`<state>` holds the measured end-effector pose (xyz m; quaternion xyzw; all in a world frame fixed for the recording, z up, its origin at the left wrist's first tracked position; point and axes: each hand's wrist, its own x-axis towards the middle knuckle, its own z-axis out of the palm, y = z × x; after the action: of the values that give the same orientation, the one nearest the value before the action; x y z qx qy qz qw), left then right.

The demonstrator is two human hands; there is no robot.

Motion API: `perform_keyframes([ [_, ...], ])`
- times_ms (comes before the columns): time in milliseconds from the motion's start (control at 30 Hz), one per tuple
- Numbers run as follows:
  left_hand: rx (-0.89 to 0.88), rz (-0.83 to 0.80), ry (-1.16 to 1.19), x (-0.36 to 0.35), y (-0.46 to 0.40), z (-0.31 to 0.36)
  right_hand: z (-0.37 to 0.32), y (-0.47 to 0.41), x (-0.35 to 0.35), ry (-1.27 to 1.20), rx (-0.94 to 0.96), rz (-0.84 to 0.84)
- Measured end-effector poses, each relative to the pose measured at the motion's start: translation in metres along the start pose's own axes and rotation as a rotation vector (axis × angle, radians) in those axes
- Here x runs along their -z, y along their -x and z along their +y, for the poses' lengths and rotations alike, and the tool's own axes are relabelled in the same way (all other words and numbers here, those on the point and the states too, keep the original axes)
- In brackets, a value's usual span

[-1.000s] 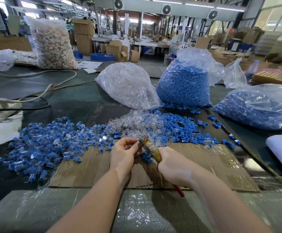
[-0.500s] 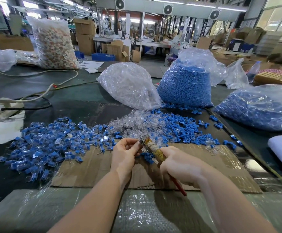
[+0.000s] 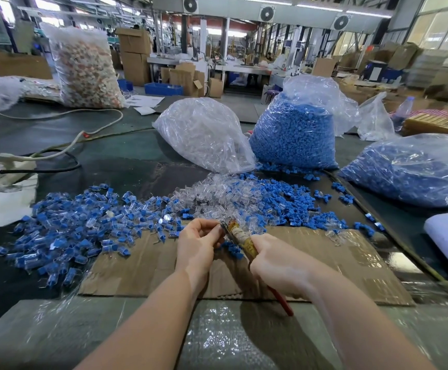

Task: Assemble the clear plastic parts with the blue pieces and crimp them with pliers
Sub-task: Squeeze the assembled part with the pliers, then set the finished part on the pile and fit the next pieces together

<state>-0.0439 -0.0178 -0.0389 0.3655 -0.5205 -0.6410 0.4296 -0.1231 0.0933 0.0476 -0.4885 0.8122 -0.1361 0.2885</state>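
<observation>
Crimp step, by my reading. My left hand [image 3: 197,243] is curled, fingertips drawn together at the nose of the pliers [image 3: 240,237]; I judge a part is pinched there, but it is too small and too hidden by my own fingers to make out, so I cannot say whether it is a clear shell alone or one already fitted with blue. My right hand [image 3: 279,263] is wrapped round the pliers' taped grip, a red handle end sticking out below my wrist. Whether the jaws are closed on the part I cannot tell.

Both hands work over the cardboard sheet [image 3: 324,263] on the worktop [image 3: 126,166].

Stock: loose clear plastic parts [image 3: 217,198] heaped just beyond my fingers; loose blue pieces [image 3: 284,201] spread to their right, a few lying directly under the pliers. Pile of assembled pieces [image 3: 78,225] to my left, well apart from the fingers.

Next move, as I judge it: a firm squeeze with the right while the left keeps the part square in the jaws and its fingertips out of the bite. Small, slick plastic; likely to twist or pop free if gripped off-centre.
</observation>
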Motion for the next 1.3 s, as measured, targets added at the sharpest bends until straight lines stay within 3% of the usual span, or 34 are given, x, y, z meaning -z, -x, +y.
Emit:
perform_keyframes([
  [200,0.001,-0.009,-0.032,0.000,0.001,0.002,0.006,-0.007,-0.006,-0.023,0.029,0.049],
  [433,-0.015,0.008,-0.020,0.002,0.008,0.002,0.028,-0.009,-0.012,-0.463,0.037,0.204],
  [500,-0.031,0.026,-0.011,0.003,0.011,0.002,0.040,-0.019,-0.012,-0.328,-0.005,0.359],
  [567,-0.057,0.033,-0.019,0.003,0.014,0.004,0.051,-0.027,-0.009,-0.035,-0.094,0.502],
  [667,-0.086,0.032,-0.027,0.002,0.017,0.006,0.066,-0.032,-0.007,0.218,-0.236,0.531],
  [800,-0.157,0.104,-0.097,0.002,0.018,0.011,0.077,-0.034,-0.012,0.338,-0.284,0.543],
  [933,-0.261,0.274,-0.374,0.022,0.001,0.024,0.078,-0.029,-0.014,0.419,-0.256,0.612],
  [1033,-0.289,0.404,-0.747,0.049,-0.016,0.032,0.069,-0.029,-0.017,0.372,-0.066,0.734],
  [1167,-0.320,0.439,-1.039,0.074,-0.026,0.034,0.051,-0.034,-0.030,0.218,0.176,0.675],
  [1300,-0.343,0.411,-1.219,0.076,-0.028,0.032,0.041,-0.041,-0.044,0.208,0.208,0.622],
])
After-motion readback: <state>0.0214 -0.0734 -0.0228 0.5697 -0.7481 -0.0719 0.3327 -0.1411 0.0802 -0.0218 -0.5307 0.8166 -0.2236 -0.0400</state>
